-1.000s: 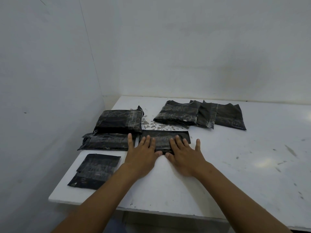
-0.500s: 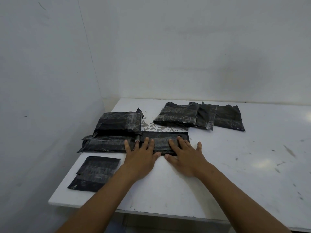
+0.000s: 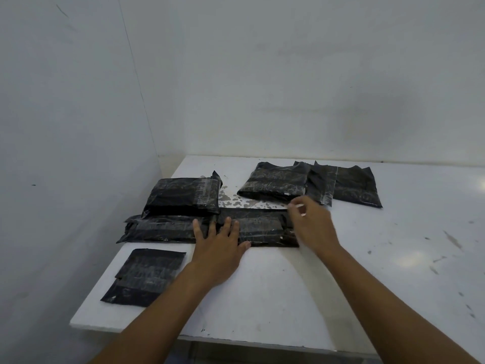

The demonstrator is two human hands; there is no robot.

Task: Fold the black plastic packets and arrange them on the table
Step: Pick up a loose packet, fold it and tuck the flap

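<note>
While the packet (image 3: 262, 229) is being pinned by the flat, unclenched left hand (image 3: 217, 245), the right hand (image 3: 312, 227) is blurry. Its grip can't be told.

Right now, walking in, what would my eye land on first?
On a white table, the left hand presses flat on a folded black packet, while the right hand hovers, blurred, at its right end. More black packets lie behind it and to its left.
</note>
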